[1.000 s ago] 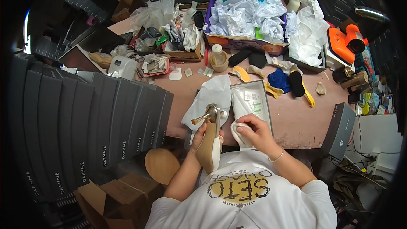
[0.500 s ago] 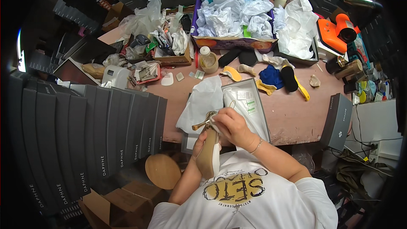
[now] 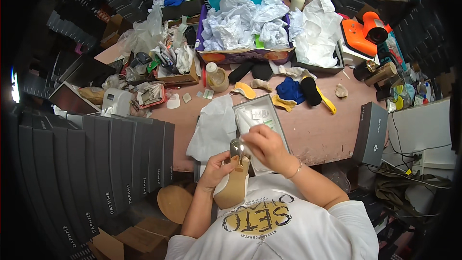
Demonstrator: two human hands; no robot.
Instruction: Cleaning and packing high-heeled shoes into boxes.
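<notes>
My left hand (image 3: 214, 169) grips a high-heeled shoe (image 3: 230, 191) at its middle, close to my chest. The shoe's tan sole is turned up, with white along its side and a shiny metallic heel end pointing away from me. Beside that heel end, my right hand (image 3: 267, 148) is closed, fingertips pinched together. Something pale may be between them, but I cannot make it out. Behind the hands lies an open grey shoebox (image 3: 284, 137) with white paper inside. A sheet of white tissue paper (image 3: 210, 126) lies on its left.
Dark shoeboxes (image 3: 115, 159) stand in a row at left; one closed shoebox (image 3: 370, 135) is at right. Across the table (image 3: 317, 137) are a jar (image 3: 217, 81), a yellow-handled brush (image 3: 326, 102), a blue cloth (image 3: 290, 90) and a purple carton (image 3: 245, 56) of crumpled paper.
The shoe has turned in my left hand, so its heel end now faces away and the sole faces up. My right hand has shifted slightly off the heel. The whole view has moved a little.
</notes>
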